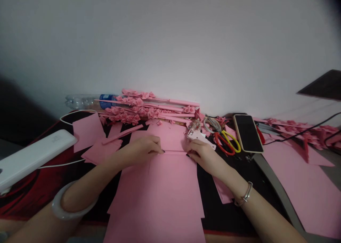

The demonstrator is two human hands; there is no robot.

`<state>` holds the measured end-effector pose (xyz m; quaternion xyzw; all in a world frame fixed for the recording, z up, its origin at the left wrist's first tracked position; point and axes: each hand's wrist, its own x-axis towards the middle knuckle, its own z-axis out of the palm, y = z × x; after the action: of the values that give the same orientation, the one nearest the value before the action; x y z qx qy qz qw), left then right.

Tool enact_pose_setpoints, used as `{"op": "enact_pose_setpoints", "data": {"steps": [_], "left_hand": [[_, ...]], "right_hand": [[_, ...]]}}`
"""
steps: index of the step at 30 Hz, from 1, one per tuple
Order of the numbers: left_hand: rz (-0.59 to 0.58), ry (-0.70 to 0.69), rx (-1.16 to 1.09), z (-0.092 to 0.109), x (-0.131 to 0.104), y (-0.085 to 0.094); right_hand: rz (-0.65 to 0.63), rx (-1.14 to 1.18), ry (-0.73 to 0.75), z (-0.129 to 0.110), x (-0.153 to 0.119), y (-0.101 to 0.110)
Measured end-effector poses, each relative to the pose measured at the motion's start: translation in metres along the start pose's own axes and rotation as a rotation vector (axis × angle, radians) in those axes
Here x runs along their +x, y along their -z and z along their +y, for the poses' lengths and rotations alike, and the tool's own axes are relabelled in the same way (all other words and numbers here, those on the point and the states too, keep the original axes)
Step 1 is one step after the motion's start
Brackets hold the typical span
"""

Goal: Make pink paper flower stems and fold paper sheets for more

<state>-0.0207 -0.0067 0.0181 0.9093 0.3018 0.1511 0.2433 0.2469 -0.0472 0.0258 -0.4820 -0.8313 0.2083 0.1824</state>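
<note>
Two pinches: my left hand (149,147) and right hand (202,153) each have thumb and fingers closed on the paper (174,153), one at either end of its turned edge; no gap shows at the tips.
Turned edge: it runs crosswise between my hands, narrow and nearly straight; roll or flat fold, I cannot tell.
Even turning: I judge both ends want the same pressure and pace, or the edge will skew into a cone; thumbs low, middle kept taut.
Flat part: the paper lies toward me on more pink sheets (154,230), which reach past the counter's near edge (16,224), so a forearm could drag them.
Open room: most of it is on my side, over flat paper.
Right side: tight; the glue gun (200,137) is just beside my right hand, touching or not I cannot tell, with scissors (229,143) and phone (248,132) farther out.
Left side: small squares (89,131) are near my left forearm, then a white bar (39,156) with a cord (62,164).
Far side: paper flowers (138,111) and a bottle (84,101) lie along the wall (170,40), limiting reach forward.
</note>
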Motion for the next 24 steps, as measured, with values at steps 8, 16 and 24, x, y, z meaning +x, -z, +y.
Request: {"op": "enact_pose_setpoints", "data": {"steps": [8,16,24], "left_hand": [[-0.001,0.077,-0.139,-0.0081,0.0032,-0.0032],[-0.007,0.133,-0.112,-0.0056,0.0027,-0.0019],[-0.001,0.065,-0.106,-0.0072,0.0014,-0.0048]], "right_hand": [[0.001,0.021,0.008,-0.0012,0.0003,0.0001],[-0.009,0.019,-0.032,0.0004,0.0026,0.0024],[-0.061,0.104,-0.137,-0.0027,0.0019,0.0027]]}}
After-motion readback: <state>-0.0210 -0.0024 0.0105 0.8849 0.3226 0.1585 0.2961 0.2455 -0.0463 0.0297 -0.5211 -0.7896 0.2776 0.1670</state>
